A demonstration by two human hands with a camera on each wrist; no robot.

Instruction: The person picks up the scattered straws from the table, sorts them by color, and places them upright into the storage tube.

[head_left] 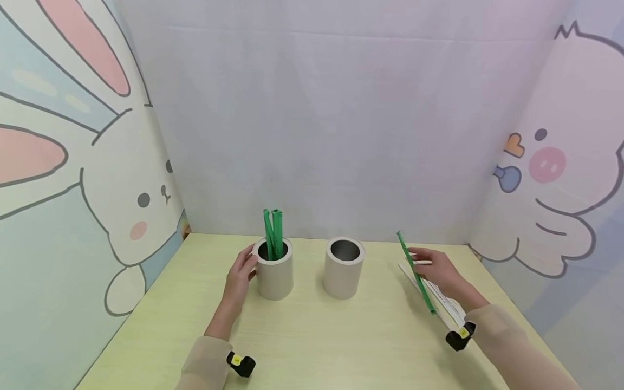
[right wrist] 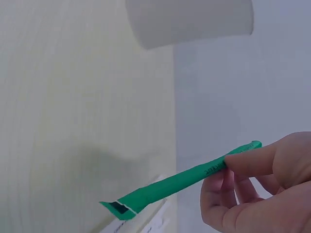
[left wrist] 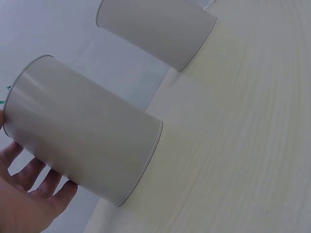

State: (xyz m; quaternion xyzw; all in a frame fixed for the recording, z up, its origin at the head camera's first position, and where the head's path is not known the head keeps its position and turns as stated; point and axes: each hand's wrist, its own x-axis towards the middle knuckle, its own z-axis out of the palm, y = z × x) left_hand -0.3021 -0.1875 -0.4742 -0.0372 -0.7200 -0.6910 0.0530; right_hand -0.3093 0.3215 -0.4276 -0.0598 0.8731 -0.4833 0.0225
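Note:
A pale cylindrical cup (head_left: 275,279) stands upright on the left with several green stick packets (head_left: 276,233) upright in it. My left hand (head_left: 239,279) holds this cup at its left side, the fingers bent against the wall in the left wrist view. My right hand (head_left: 437,270) pinches one green stick packet (right wrist: 170,187) between thumb and fingers. That packet is raised and slanted, its lower end toward me, above several white stick packets (head_left: 446,303) lying on the table at the right.
A second pale cup (head_left: 342,276), its dark inside visible, stands between the left cup and my right hand. Beneath everything is a light wood-grain table (head_left: 312,341). A pale cloth wall (head_left: 331,135) rises behind, with cartoon-printed panels at both sides.

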